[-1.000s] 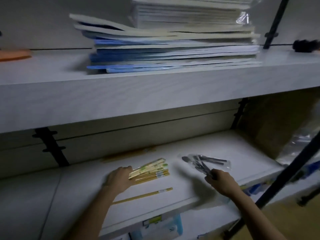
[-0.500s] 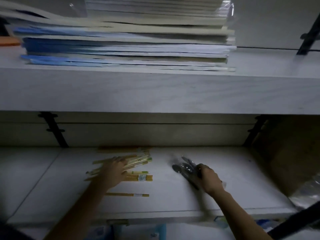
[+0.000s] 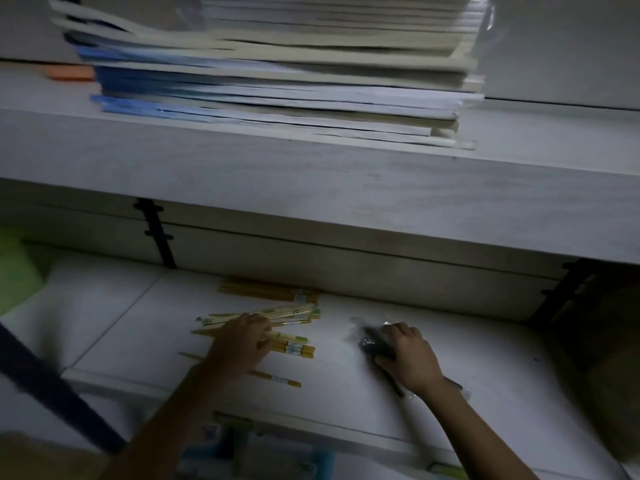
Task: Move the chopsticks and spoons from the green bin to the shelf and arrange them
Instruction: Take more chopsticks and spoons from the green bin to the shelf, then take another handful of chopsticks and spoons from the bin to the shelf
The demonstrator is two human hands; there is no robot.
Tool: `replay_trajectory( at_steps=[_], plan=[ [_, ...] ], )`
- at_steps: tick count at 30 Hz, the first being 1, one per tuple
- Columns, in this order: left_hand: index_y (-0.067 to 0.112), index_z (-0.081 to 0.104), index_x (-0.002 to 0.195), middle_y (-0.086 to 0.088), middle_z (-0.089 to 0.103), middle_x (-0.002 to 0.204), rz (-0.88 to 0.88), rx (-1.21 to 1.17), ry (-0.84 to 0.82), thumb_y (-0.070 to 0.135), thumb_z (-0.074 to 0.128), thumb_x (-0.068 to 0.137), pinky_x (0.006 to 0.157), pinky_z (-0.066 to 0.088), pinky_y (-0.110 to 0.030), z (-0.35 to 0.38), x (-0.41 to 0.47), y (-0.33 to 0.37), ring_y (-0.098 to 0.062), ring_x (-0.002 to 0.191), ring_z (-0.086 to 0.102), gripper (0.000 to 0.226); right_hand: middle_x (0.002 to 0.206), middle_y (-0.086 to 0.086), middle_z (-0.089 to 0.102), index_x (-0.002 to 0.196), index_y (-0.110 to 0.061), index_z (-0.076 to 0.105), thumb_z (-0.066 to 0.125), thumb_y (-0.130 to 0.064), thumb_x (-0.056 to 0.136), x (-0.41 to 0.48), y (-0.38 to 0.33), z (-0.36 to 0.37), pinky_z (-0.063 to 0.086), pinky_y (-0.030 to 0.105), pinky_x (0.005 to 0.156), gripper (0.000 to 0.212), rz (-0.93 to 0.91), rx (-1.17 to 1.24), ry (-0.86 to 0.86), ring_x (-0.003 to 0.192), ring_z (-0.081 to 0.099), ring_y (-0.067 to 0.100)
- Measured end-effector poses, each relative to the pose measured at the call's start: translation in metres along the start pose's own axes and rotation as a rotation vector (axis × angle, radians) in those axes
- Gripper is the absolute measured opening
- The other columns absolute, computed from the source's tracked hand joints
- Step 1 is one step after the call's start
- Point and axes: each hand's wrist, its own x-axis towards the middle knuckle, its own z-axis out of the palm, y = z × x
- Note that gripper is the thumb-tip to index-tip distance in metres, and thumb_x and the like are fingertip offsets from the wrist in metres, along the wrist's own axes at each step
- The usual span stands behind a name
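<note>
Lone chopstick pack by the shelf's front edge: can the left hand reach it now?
Probably yes. The lone chopstick pack lies uncovered on the shelf, partly under the wrist of the left hand; that hand rests on the chopstick pile, so drawing back should reach it.

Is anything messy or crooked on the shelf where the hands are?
Yes. The chopsticks under the left hand are fanned out at different angles, not lined up like the tidy bundle at the back. One stray pair lies alone near the shelf's front edge. The wrapped spoons under the right hand are too blurred to judge.
</note>
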Motion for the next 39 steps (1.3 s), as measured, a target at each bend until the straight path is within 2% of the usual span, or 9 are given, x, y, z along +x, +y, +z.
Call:
replay_trajectory(
  at_steps=[3, 6, 10, 14, 19, 24, 29, 34, 39],
  plan=[
    [0.013, 0.062, 0.112, -0.004, 0.062, 0.113, -0.08, -0.009, -0.002, 0.039, 0.031, 0.076, 0.085, 0.046, -0.03, -0.016, -0.016, -0.005, -0.021, 0.104, 0.057, 0.054, 0.129, 0.003, 0.053, 0.124, -0.018, 0.053, 0.053, -0.025, 0.087, 0.007, -0.036, -0.006, 0.039, 0.029, 0.095, 0.037, -0.177, 0.057, -0.022, 0.12, 0.049, 0.024],
    [0.012, 0.066, 0.106, -0.007, 0.068, 0.106, -0.116, 0.02, 0.116, 0.042, 0.029, 0.078, 0.078, 0.051, -0.033, -0.029, -0.039, -0.018, -0.023, 0.094, 0.064, 0.056, 0.126, 0.002, 0.055, 0.119, -0.02, 0.056, 0.048, -0.023, 0.089, 0.014, -0.082, -0.004, 0.043, 0.031, 0.09, 0.031, -0.354, 0.09, -0.067, 0.116, 0.051, 0.021],
    [0.012, 0.067, 0.087, -0.004, 0.069, 0.085, -0.253, 0.05, 0.174, 0.03, 0.043, 0.082, 0.06, 0.043, -0.026, -0.051, -0.075, -0.045, -0.02, 0.074, 0.063, 0.03, 0.122, 0.0, 0.059, 0.115, -0.023, 0.056, 0.045, -0.026, 0.093, 0.017, -0.151, 0.002, 0.042, 0.029, 0.076, 0.025, -0.551, 0.136, -0.073, 0.108, 0.055, 0.021],
    [0.007, 0.062, 0.082, 0.001, 0.057, 0.073, -0.352, 0.054, 0.208, 0.017, 0.047, 0.087, 0.051, 0.034, -0.017, -0.081, -0.118, -0.065, -0.014, 0.066, 0.051, 0.019, 0.121, 0.001, 0.062, 0.117, -0.023, 0.059, 0.045, -0.025, 0.093, 0.015, -0.219, 0.015, 0.045, 0.03, 0.084, 0.028, -0.696, 0.196, -0.113, 0.109, 0.058, 0.021],
    [0.021, 0.062, 0.089, 0.004, 0.067, 0.087, -0.491, 0.126, 0.255, 0.033, 0.043, 0.088, 0.065, 0.05, -0.034, -0.123, -0.185, -0.112, -0.02, 0.079, 0.063, 0.022, 0.123, -0.005, 0.06, 0.117, -0.023, 0.058, 0.042, -0.029, 0.092, 0.002, -0.312, 0.038, 0.04, 0.023, 0.089, 0.031, -0.87, 0.255, -0.19, 0.112, 0.055, 0.014],
    [0.021, 0.061, 0.086, 0.002, 0.069, 0.086, -0.58, 0.213, 0.251, 0.045, 0.024, 0.083, 0.064, 0.046, -0.031, -0.167, -0.245, -0.17, -0.02, 0.077, 0.064, 0.044, 0.115, -0.002, 0.061, 0.112, -0.021, 0.059, 0.043, -0.027, 0.093, -0.017, -0.414, 0.061, 0.042, 0.027, 0.085, 0.026, -0.936, 0.279, -0.231, 0.106, 0.056, 0.018],
    [0.021, 0.061, 0.097, 0.002, 0.067, 0.097, -0.652, 0.298, 0.195, 0.037, 0.034, 0.09, 0.063, 0.035, -0.025, -0.204, -0.287, -0.232, -0.018, 0.085, 0.062, 0.032, 0.114, -0.006, 0.062, 0.112, -0.022, 0.06, 0.049, -0.027, 0.092, -0.028, -0.502, 0.083, 0.038, 0.017, 0.078, 0.023, -0.974, 0.349, -0.217, 0.104, 0.057, 0.012],
    [0.021, 0.06, 0.11, 0.001, 0.065, 0.103, -0.693, 0.315, 0.177, 0.035, 0.04, 0.096, 0.066, 0.037, -0.02, -0.239, -0.316, -0.289, -0.01, 0.079, 0.055, 0.028, 0.111, -0.002, 0.066, 0.107, -0.02, 0.064, 0.051, -0.026, 0.09, -0.028, -0.586, 0.091, 0.038, 0.019, 0.072, 0.022, -0.921, 0.406, -0.195, 0.096, 0.06, 0.012],
    [0.02, 0.059, 0.107, 0.001, 0.064, 0.104, -0.714, 0.312, 0.183, 0.031, 0.041, 0.096, 0.064, 0.031, -0.019, -0.267, -0.323, -0.337, -0.007, 0.076, 0.044, 0.024, 0.107, -0.002, 0.067, 0.106, -0.021, 0.064, 0.053, -0.022, 0.089, -0.01, -0.641, 0.097, 0.05, 0.028, 0.08, 0.02, -0.896, 0.412, -0.184, 0.096, 0.062, 0.016]
  ],
)
